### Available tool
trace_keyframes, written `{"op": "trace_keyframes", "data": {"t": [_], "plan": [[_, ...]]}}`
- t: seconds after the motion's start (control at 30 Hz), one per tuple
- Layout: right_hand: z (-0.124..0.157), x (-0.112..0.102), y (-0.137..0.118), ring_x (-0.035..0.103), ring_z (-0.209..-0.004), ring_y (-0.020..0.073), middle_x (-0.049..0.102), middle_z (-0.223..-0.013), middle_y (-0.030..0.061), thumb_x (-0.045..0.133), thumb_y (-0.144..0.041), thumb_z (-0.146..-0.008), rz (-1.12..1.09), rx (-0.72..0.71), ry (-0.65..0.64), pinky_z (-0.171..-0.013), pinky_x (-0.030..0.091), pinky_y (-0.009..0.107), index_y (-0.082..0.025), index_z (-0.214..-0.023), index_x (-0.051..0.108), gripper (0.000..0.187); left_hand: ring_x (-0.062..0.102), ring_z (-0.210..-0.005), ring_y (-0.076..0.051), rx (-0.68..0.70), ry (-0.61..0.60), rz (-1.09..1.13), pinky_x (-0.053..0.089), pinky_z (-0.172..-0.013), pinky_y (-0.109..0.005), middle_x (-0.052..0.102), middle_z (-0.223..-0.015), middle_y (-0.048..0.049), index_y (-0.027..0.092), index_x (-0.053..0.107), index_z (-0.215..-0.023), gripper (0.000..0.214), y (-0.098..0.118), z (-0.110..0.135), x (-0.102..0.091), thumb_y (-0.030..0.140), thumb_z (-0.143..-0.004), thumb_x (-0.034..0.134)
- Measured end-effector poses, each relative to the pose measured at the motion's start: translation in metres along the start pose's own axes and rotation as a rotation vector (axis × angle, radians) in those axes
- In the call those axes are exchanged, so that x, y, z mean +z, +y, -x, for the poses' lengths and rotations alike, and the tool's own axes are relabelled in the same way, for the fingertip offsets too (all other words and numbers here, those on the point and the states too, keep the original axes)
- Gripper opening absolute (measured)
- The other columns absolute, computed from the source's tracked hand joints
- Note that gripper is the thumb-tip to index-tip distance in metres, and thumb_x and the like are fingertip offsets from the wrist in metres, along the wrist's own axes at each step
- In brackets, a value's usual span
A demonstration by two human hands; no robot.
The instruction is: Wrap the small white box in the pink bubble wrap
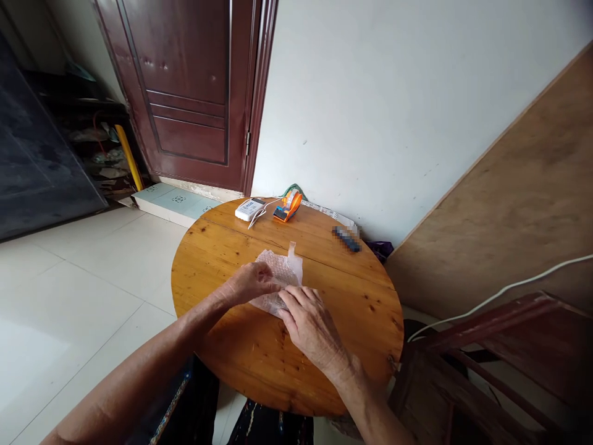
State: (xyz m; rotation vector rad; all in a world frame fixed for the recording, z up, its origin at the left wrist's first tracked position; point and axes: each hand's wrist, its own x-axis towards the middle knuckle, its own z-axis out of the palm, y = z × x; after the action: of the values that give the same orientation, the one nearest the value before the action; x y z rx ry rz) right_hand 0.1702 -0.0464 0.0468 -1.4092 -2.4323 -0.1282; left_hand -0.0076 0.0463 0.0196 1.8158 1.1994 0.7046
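A small bundle of clear bubble wrap (281, 272) lies in the middle of a round wooden table (231, 346). My left hand (252, 281) grips its left side with curled fingers. Over the bundle's near edge my right hand (311, 324) presses down, fingers bent onto the wrap. What is inside the wrap is hidden.
At the table's far edge lie a white box-like device (249, 209) with a cord, an orange tape dispenser (287, 206) and a small dark object (346, 238). A wooden board (519, 191) leans on the wall at the right. A wooden chair (486, 364) stands at the right, a dark door (194, 86) behind.
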Motion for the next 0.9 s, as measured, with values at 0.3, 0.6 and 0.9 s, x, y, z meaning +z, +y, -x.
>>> {"op": "trace_keyframes", "data": {"t": [0.3,0.6,0.9], "plan": [[-0.019,-0.005,0.000,0.052,-0.091,0.0254,0.060,-0.096,0.0075,0.068,-0.033,-0.086,0.155,-0.044,-0.144,-0.078,0.038,0.038,-0.024,-0.099,0.066,0.016,0.056,-0.064,-0.015,-0.103,0.125,-0.270,0.036,-0.058,-0.024,0.060,-0.069,0.0021,0.017,0.065,-0.094,0.026,-0.008,0.010,-0.021,0.032,-0.073,0.065],[-0.021,-0.003,0.004,0.051,-0.090,0.0248,0.059,-0.093,0.0068,0.068,-0.034,-0.086,0.167,-0.091,-0.122,-0.079,0.035,0.039,-0.024,-0.100,0.067,0.017,0.059,-0.053,-0.014,-0.368,0.065,-0.050,0.038,-0.050,-0.023,0.062,-0.063,0.0014,0.012,0.065,-0.099,0.043,-0.014,0.031,-0.026,0.046,-0.072,0.068],[-0.022,0.002,0.004,0.055,-0.091,0.0269,0.064,-0.097,0.0092,0.067,-0.032,-0.085,0.142,-0.057,-0.082,-0.079,0.036,0.040,-0.021,-0.108,0.064,0.025,0.051,-0.045,-0.008,-0.271,0.126,0.686,0.040,-0.043,-0.019,0.061,-0.059,0.0023,0.013,0.060,-0.080,0.022,0.015,0.032,0.008,0.028,-0.065,0.066]]}}
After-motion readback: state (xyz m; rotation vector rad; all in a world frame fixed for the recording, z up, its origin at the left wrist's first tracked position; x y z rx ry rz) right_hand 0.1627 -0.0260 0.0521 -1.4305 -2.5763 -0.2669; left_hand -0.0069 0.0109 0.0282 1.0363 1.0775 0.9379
